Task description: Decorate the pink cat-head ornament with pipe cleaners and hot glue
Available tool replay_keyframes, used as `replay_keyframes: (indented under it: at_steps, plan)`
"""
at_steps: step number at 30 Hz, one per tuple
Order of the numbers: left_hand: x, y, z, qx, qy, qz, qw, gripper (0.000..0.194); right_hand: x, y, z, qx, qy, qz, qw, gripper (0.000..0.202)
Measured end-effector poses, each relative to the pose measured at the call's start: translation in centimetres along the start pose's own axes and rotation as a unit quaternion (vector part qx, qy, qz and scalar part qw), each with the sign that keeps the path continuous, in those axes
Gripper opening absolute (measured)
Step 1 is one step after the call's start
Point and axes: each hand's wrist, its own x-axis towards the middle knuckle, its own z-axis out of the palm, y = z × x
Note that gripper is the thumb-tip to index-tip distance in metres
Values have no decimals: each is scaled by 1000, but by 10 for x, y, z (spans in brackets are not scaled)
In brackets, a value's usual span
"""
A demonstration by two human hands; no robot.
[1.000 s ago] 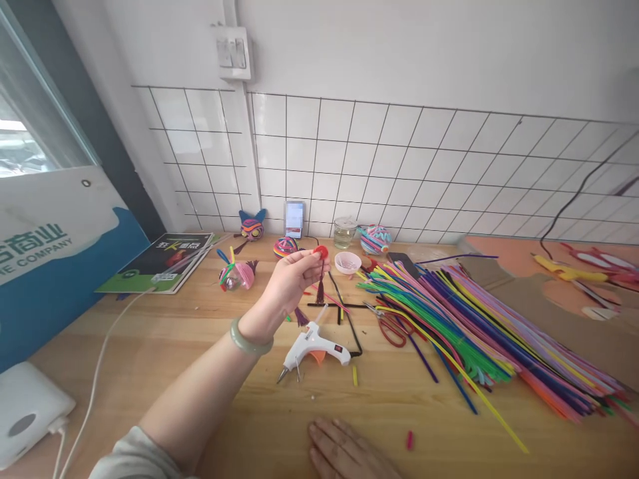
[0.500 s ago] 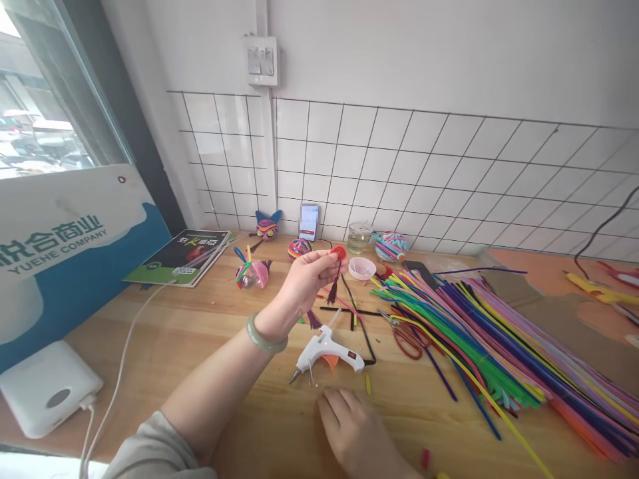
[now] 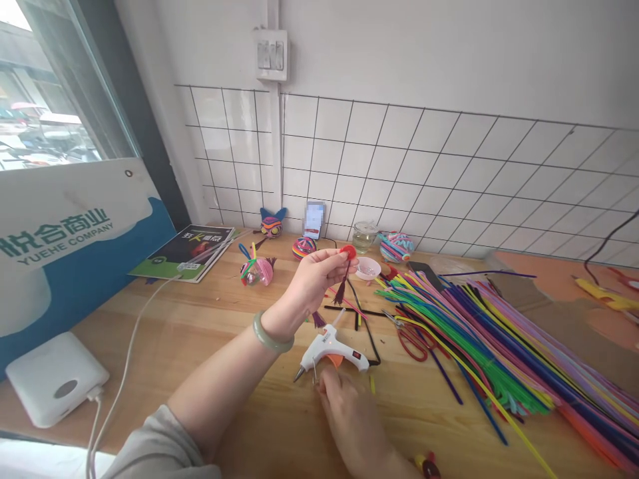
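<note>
Scanning from the left, I can read "YUEHE COMPANY" on the blue-and-white board (image 3: 74, 223). Next over, the left hand (image 3: 317, 274) is raised above the table (image 3: 200, 339), thumb and fingers pinched on a red disc (image 3: 349, 252), dark tassel (image 3: 340, 293) dangling. Then there's a white glue gun (image 3: 333, 347) lying on its side, and the right hand (image 3: 347, 407), back up, fingers curled together by its wire stand (image 3: 314, 370). Can't tell if they're gripping it.
</note>
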Motion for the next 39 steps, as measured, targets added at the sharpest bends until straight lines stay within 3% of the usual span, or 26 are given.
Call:
replay_keyframes:
  at_steps: [6, 10, 16, 19, 22, 32, 39]
  plan:
    - [-1, 2, 1, -2, 0, -3, 1000, 19, -6, -1, -2, 48, -6, 0, 999, 25]
    - [0, 4, 0, -3, 13, -9, 1000, 18, -13, 18, -18, 114, -43, 32, 992, 16]
    - [4, 3, -4, 10, 16, -8, 1000, 21, 11, 104, -45, 207, -26, 207, 956, 8]
    - [6, 2, -6, 28, 17, -8, 999, 23, 25, 149, -42, 193, -20, 225, 955, 7]
    - [7, 2, -7, 42, 25, -4, 999, 23, 32, 177, -33, 177, -23, 233, 956, 5]
    - [13, 0, -10, 71, 50, 2, 996, 25, 34, 219, -27, 150, -46, 256, 954, 7]
    - [17, -9, -11, 93, 48, -8, 994, 21, 21, 227, -17, 172, -66, 261, 948, 11]
